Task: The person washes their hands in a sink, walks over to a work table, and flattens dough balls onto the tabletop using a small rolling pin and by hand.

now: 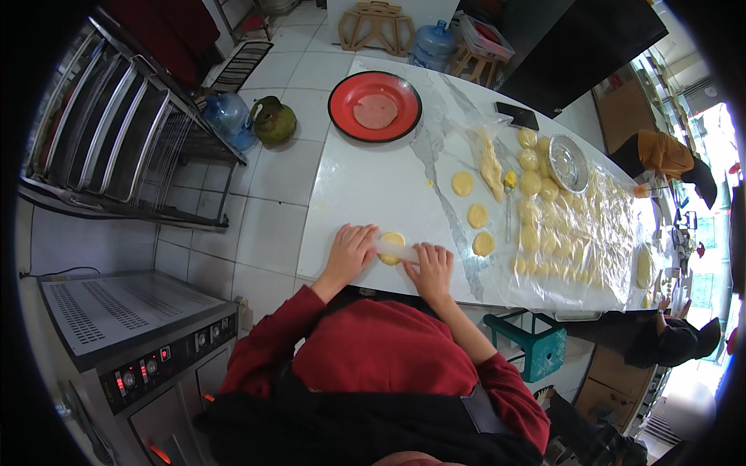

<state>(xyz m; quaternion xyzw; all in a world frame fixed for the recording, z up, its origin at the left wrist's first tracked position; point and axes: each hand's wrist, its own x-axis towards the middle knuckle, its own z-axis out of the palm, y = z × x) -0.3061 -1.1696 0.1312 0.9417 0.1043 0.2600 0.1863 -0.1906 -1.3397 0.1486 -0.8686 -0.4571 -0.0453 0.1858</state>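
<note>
**Two hands, one pin, one disc of dough**

The left hand lies over the left end of a pale pin, fingers pointing forward; the right hand lies over the other end, fingers slightly bent, thumb towards the left hand. Both touch the pin — whether either closes round it cannot be told, since the hands cover its ends. The pin crosses a yellow disc, which lies flat on the table between the hands, nearer the left.

Ahead and to the right of the right hand, three similar discs form a slightly curved row, apart from one another. Beyond them, a clear bag holds a yellow mass; a small yellow lump lies just to its right.

Well to the right of the right hand, a clear sheet covers rows of yellow balls, with a foil tin at its far edge. Well ahead of the left hand — slightly to its right — a red dish bears a pink round
</note>
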